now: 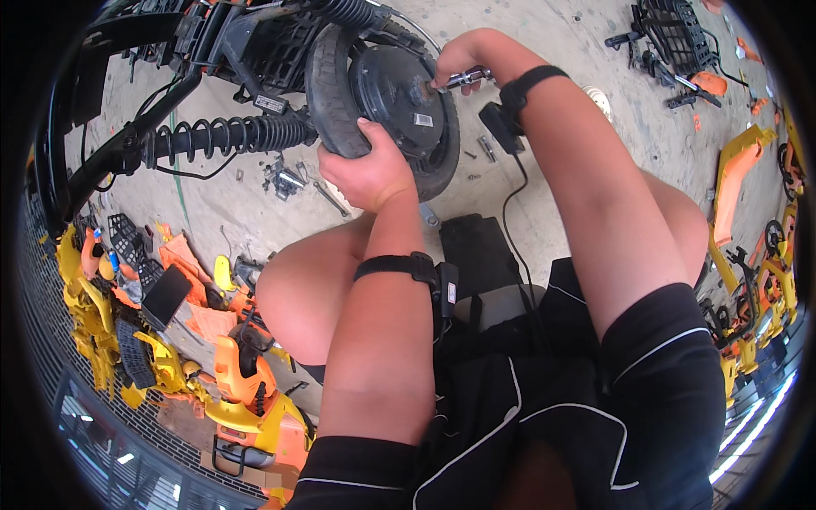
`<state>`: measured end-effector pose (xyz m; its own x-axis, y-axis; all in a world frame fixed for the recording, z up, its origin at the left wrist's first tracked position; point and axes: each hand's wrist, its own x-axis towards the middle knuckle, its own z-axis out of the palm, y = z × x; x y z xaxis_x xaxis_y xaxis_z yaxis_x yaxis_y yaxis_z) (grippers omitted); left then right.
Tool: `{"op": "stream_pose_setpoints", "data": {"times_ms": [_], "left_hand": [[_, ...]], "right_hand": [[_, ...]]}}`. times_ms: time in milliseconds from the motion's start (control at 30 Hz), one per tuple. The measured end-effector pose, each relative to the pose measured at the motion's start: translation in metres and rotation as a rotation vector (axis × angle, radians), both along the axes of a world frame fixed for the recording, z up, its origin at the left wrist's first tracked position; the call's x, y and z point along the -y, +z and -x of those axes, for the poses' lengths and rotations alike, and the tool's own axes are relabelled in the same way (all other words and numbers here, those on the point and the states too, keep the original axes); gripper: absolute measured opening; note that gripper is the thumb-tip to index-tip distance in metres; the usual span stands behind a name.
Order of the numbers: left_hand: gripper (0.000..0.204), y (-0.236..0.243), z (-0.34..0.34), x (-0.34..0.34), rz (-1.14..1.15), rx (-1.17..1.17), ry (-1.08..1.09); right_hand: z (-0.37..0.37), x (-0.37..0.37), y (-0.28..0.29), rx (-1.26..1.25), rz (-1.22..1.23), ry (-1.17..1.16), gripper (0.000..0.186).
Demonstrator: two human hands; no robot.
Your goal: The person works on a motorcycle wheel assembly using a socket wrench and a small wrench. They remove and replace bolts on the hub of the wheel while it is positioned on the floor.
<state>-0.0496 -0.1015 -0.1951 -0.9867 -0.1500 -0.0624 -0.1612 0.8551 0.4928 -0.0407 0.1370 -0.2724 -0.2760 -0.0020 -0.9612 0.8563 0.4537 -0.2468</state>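
Note:
A black hub-motor wheel (396, 98) with a knobbly tyre is held in the frame at the upper middle. My left hand (372, 172) grips the near side of its tyre, thumb on the tread. At the axle my right hand (466, 58) is closed around a chrome socket wrench (467, 78), whose end lies close to the axle nut (427, 88). Part of the wrench is hidden by my fingers. Left of the wheel runs a black coil-spring shock absorber (229, 136).
Small loose parts (285, 178), an open-end wrench (331, 199) and sockets (486, 149) lie on the concrete floor. Orange and yellow body panels (183, 289) pile up at left; more panels (738, 183) stand at right. A black plastic basket (671, 38) lies far right. A cable (512, 204) hangs from my right wrist.

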Motion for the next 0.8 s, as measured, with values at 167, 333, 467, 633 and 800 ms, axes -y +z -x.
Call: {"op": "stream_pose_setpoints", "data": {"times_ms": [167,333,467,633,800], "left_hand": [[0.067,0.003,0.002,0.003,-0.024,-0.019,-0.001],[0.066,0.009,0.004,0.002,-0.056,0.056,0.023],[0.067,0.002,0.002,0.004,-0.049,0.016,0.009],[0.067,0.002,0.004,0.006,-0.062,0.008,0.006],[0.066,0.001,0.002,0.003,-0.065,-0.007,-0.012]], "right_hand": [[0.023,0.003,-0.01,0.123,0.071,-0.353,0.043],[0.025,0.007,-0.014,-0.067,0.08,-0.377,0.046],[0.015,0.02,-0.013,-0.007,0.062,-0.371,0.026],[0.013,0.021,-0.002,-0.133,0.019,-0.195,0.03],[-0.004,0.017,-0.017,-0.349,-0.001,-0.202,0.036]]}}
